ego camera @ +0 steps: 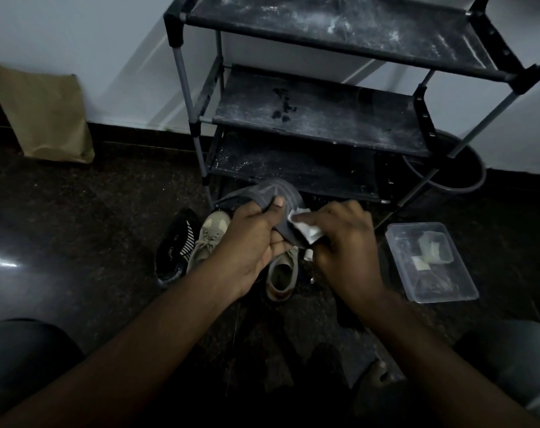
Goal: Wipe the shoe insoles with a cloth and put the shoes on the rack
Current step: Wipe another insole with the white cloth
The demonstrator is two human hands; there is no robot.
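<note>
Fingers of the left hand (pixel 256 242) are wrapped around a grey shoe (pixel 275 202), thumb pressed flat on its upper; fingers of the right hand (pixel 342 242) are pinched shut on a white cloth (pixel 305 228) pressed against the shoe's side. Under the hands, on the dark floor (pixel 93 227), lie two beige sneakers (pixel 281 273) and, at nine o'clock from them, a black shoe with white stripes (pixel 177 245). At three o'clock sits a clear plastic tub (pixel 432 261) holding folded wipes. Beyond, at twelve o'clock, stands the dusty black rack (pixel 324 112), no shoes on its shelves. A brown paper bag (pixel 43 115) leans on the wall at ten o'clock.
</note>
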